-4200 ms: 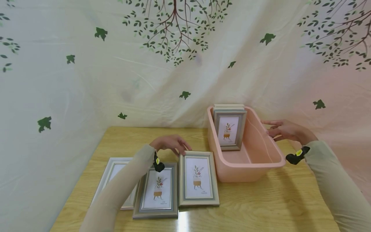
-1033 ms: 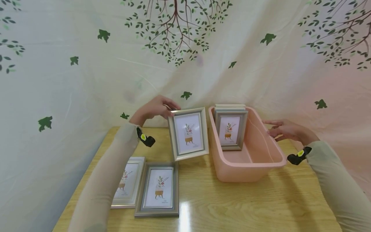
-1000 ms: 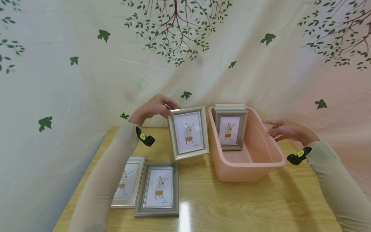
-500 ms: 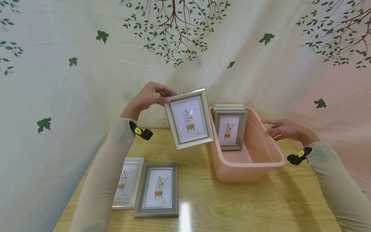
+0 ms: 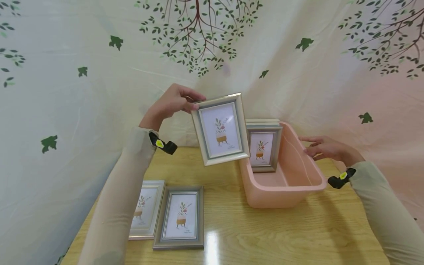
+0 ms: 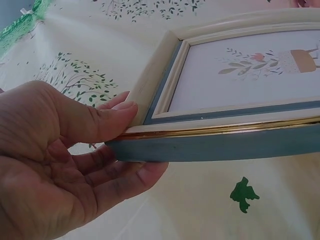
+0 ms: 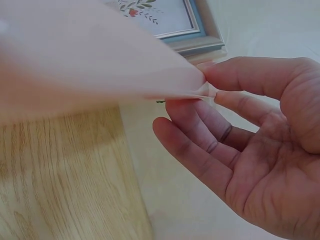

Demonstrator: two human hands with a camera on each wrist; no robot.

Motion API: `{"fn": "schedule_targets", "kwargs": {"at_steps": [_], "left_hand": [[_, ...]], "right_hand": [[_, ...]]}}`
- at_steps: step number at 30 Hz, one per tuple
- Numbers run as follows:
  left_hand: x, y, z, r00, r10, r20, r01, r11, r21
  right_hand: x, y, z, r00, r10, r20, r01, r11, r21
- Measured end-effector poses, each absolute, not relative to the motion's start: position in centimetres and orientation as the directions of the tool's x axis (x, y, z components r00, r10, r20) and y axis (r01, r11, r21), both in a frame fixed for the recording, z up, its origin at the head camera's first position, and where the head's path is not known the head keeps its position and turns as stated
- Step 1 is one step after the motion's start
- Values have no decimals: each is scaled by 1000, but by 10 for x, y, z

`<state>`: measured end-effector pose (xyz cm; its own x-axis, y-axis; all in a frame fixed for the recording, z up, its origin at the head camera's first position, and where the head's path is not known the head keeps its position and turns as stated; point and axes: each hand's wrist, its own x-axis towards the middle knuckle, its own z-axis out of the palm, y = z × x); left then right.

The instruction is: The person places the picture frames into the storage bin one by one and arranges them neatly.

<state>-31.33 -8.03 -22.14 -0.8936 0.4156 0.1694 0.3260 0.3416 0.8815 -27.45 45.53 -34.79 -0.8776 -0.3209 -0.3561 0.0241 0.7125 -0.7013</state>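
Our left hand (image 5: 173, 101) pinches a cream frame (image 5: 220, 129) by its left far corner, holding it tilted above the table (image 5: 238, 235), beside the pink bin (image 5: 279, 198); our right hand (image 5: 331, 149) pinches that bin's right rim. Standing frames (image 5: 265, 149) occupy its far end; a grey frame (image 5: 179, 217) lies near left.

By the head camera, the wooden tabletop (image 5: 285, 235) is viewed from above, forward and down toward its far edge and the tree-printed fabric backdrop (image 5: 159, 48). Close views are taken by the wrist cameras: past the left hand (image 6: 62, 160) to a corner of the raised picture frame (image 5: 220, 130), past the right hand (image 7: 272, 155) to the rim of the pink tub (image 5: 288, 188). That frame is shared by head and left wrist views, the tub by head and right wrist views.
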Motion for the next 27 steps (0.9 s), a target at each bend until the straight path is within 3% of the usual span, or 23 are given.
{"fn": "schedule_targets", "kwargs": {"at_steps": [27], "left_hand": [[-313,-4,-218,-859,373,350,384,16,923]], "right_hand": [[-275,457,-351,-887,-296,-354,35,721,-692]]}}
